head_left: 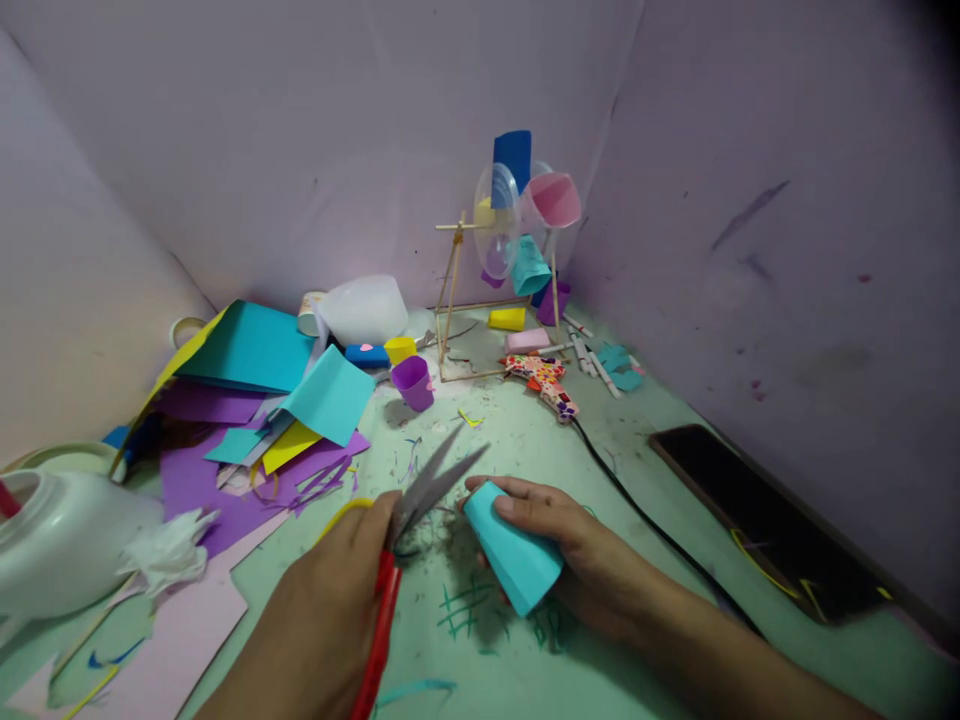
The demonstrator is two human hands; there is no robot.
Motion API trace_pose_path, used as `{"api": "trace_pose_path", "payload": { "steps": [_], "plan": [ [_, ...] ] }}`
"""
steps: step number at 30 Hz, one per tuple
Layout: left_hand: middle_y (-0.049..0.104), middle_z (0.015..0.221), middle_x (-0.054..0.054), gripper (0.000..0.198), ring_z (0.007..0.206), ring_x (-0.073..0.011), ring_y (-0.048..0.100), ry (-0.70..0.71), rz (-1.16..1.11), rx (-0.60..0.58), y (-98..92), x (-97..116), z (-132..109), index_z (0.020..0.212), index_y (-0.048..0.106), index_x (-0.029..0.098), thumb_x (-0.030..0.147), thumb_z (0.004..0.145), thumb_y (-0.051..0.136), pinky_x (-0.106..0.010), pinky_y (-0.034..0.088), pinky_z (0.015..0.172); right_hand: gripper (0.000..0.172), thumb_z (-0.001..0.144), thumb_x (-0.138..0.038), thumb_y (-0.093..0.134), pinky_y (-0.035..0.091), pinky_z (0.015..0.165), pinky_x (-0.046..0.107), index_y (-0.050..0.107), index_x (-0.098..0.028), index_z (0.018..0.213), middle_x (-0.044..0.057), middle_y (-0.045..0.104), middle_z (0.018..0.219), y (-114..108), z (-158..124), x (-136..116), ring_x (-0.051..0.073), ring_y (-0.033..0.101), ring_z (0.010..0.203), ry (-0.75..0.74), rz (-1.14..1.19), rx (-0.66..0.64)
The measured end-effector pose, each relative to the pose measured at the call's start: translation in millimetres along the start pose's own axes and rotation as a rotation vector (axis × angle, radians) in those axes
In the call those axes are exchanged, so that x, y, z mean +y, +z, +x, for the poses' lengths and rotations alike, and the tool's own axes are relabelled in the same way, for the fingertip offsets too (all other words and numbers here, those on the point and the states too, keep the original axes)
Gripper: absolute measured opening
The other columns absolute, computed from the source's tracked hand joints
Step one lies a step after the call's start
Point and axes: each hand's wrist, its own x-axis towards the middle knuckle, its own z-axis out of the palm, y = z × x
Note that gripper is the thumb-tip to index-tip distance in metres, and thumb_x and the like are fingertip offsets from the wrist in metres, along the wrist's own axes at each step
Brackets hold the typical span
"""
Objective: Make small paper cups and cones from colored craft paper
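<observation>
My left hand [337,590] is closed around a pair of scissors [429,490] with red and yellow handles; the blades are spread and point away from me. In my right hand [551,520] is a turquoise paper cup shape [514,550], tapered, its narrow end toward the scissors. The blades and the paper are apart. Beyond my hands a purple paper cup [414,384] stands on the green table [420,640]. Farther back rises a stick frame [450,290] bearing a clear plastic wheel [496,220] with paper cups around it, among them a pink cup [553,200].
Coloured paper sheets [262,345] and scraps pile up at the left, near a white plastic bottle [82,530]. A flower-patterned glue gun [540,380] lies right of centre, its black cord [645,500] running toward me. A dark flat device [750,510] lies along the right wall.
</observation>
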Motion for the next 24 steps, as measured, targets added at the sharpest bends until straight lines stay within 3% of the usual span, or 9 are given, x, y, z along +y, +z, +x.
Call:
{"api": "trace_pose_path", "payload": {
  "steps": [7,11,18,24],
  "plan": [
    [0.065,0.103,-0.016,0.058,0.093,-0.0316,0.06,0.016,0.25,-0.078,18.0,4,-2,0.129,0.048,0.017,0.016,0.071,0.044,-0.043,0.047,0.081,0.041,0.069,-0.032,0.074,0.047,0.059,0.025,0.067,-0.015,0.106,0.004,0.067,0.07,-2,1,10,0.013,0.061,0.062,-0.103,-0.045,-0.077],
    [0.065,0.103,-0.016,0.062,0.093,-0.0333,0.06,0.011,0.265,-0.084,22.0,3,-2,0.128,0.048,0.019,0.014,0.066,0.047,-0.044,0.047,0.081,0.04,0.075,-0.033,0.071,0.049,0.064,0.026,0.066,-0.017,0.111,0.004,0.068,0.076,-4,0,12,0.013,0.061,0.066,-0.146,-0.111,-0.09],
    [0.065,0.098,-0.012,0.06,0.085,-0.0306,0.062,-0.017,0.246,-0.054,25.0,1,-4,0.128,0.047,0.024,0.014,0.069,0.045,-0.041,0.048,0.075,0.04,0.077,-0.038,0.068,0.048,0.06,0.025,0.066,-0.017,0.11,0.008,0.068,0.091,-5,-1,11,0.013,0.06,0.066,-0.158,-0.211,-0.154],
    [0.065,0.099,-0.015,0.051,0.086,-0.0346,0.062,-0.027,0.205,-0.021,27.9,-2,-6,0.126,0.05,0.023,0.019,0.075,0.045,-0.044,0.048,0.075,0.04,0.077,-0.039,0.068,0.049,0.06,0.026,0.067,-0.019,0.111,0.009,0.067,0.095,-6,-1,10,0.015,0.058,0.069,-0.2,-0.287,-0.147]
  ]
}}
